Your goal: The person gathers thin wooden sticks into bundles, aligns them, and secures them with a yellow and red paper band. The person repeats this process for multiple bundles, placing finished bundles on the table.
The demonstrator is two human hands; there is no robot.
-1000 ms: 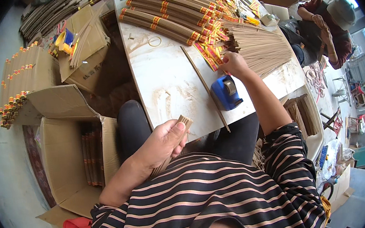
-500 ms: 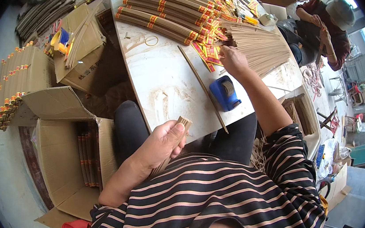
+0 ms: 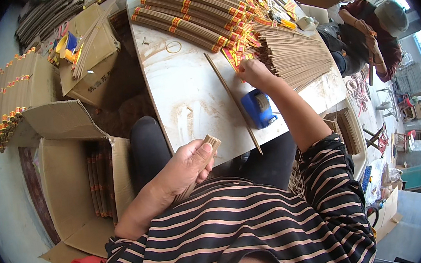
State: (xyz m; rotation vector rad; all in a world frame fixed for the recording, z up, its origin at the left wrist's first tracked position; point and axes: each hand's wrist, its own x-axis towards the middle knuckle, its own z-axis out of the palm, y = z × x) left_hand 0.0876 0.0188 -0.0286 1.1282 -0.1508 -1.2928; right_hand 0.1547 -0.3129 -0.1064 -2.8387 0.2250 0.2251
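Observation:
My left hand (image 3: 191,161), low in front of my shirt, is closed round a bundle of brown incense sticks (image 3: 212,140), whose cut ends point up past the thumb. Over the table, the fingers of my right hand (image 3: 255,71) are pinched together at the near side of the red-and-yellow paper labels (image 3: 232,57); whatever lies between them is hard to make out. Just below that hand stands a blue tape dispenser (image 3: 257,109). Loose incense sticks (image 3: 297,55) spread in a heap right of the labels. Banded incense bundles (image 3: 184,26) lie stacked farther back.
A long thin rod (image 3: 230,96) lies across the white table (image 3: 170,92), left of the dispenser. An open cardboard box (image 3: 67,185) with banded bundles stands at left; more bundles (image 3: 12,101) are piled beyond it. Another person (image 3: 380,36) sits at the far right.
My right hand has moved left and slightly nearer, from beside the loose sticks to over the near labels. My left hand keeps its hold on the bundle, almost unmoved.

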